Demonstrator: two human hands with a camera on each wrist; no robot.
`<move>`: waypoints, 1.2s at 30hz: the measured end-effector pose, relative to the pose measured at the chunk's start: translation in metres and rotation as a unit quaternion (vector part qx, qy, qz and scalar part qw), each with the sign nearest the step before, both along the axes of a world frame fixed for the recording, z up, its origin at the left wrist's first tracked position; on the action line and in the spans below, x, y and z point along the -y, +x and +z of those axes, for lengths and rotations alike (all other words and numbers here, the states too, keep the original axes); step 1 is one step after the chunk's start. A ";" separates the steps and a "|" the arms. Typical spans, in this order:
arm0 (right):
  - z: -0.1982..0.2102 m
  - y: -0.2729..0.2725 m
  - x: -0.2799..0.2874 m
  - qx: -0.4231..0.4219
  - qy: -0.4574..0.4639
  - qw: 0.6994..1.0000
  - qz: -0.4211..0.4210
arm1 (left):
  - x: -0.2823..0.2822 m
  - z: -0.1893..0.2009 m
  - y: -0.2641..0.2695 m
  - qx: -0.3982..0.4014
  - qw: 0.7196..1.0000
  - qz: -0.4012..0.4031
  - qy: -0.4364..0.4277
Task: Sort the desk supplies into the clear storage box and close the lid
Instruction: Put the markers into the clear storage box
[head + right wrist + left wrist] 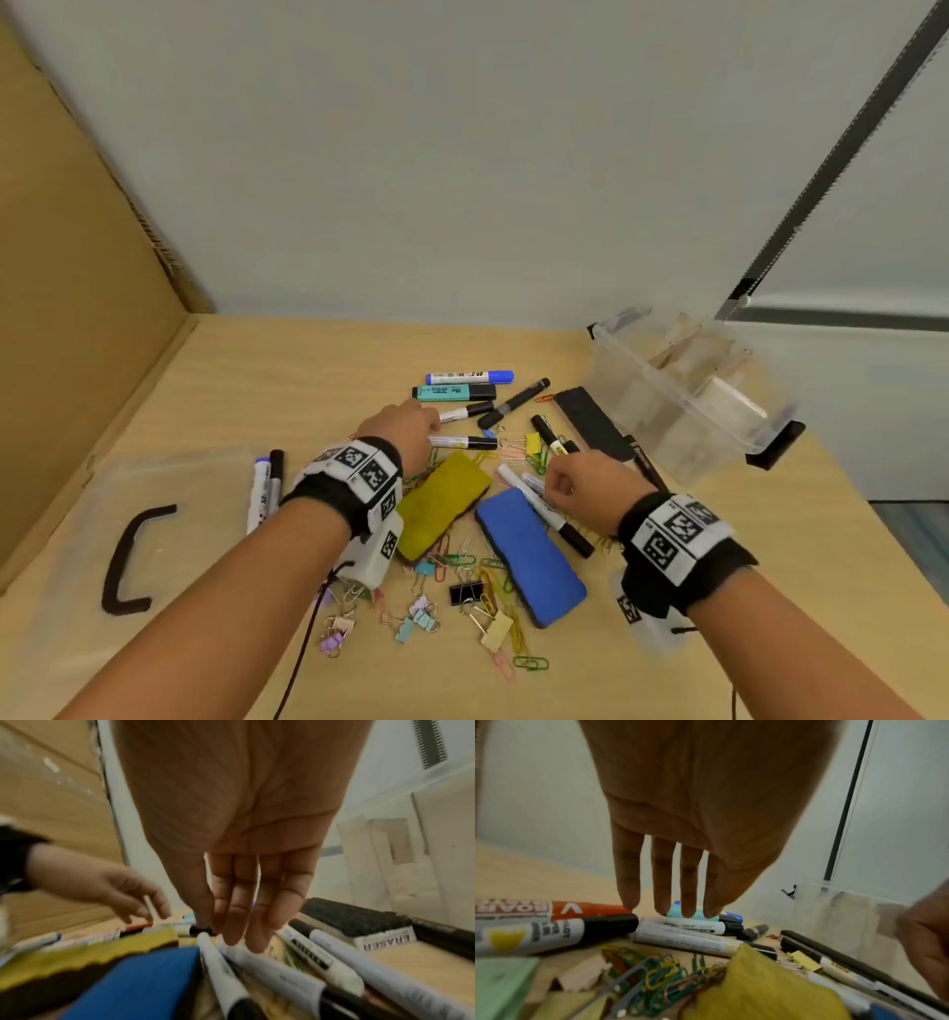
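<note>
Desk supplies are piled mid-table: white markers with black caps, a yellow felt eraser (444,501), a blue felt eraser (531,557), and loose coloured paper clips and binder clips toward the near edge. The clear plastic storage box (688,390) sits far right with no lid on it, well apart from the pile, and the clear flat lid with a dark handle (131,557) lies at the near left with two markers on its edge.

From the head cam the left hand (405,429) and right hand (585,488) just look like they're over the markers. The wrist cams show more: left hand (693,817) has fingers straight and spread above a teal highlighter (693,915), holding nothing. Right hand (239,833) has fingers straight and together, tips right over two white markers. Only that cam shows the "ERASER" label on the black eraser (359,919).
</note>
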State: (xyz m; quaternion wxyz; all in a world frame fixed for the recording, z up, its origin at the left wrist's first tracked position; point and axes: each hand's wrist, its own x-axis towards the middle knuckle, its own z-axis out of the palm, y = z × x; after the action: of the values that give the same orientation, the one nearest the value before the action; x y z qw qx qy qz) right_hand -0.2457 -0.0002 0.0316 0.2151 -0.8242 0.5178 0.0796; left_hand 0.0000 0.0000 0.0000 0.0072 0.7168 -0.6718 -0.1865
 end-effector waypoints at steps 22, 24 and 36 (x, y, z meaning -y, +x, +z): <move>-0.023 -0.026 0.006 0.049 -0.001 0.995 -0.092 | 0.030 0.000 0.014 0.076 0.993 0.001 -0.092; -0.027 -0.025 0.004 0.042 -0.017 0.994 -0.095 | 0.034 -0.004 0.014 0.048 0.997 0.013 -0.061; -0.029 -0.018 -0.010 -0.038 -0.082 0.993 -0.073 | 0.040 -0.006 0.008 0.057 0.998 0.012 0.011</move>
State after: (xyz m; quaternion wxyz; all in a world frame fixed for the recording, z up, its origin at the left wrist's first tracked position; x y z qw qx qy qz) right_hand -0.2640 0.0098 0.0022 0.1315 -0.7957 0.5889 0.0525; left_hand 0.0084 -0.0403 -0.0063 -0.0374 0.7342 -0.6605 -0.1526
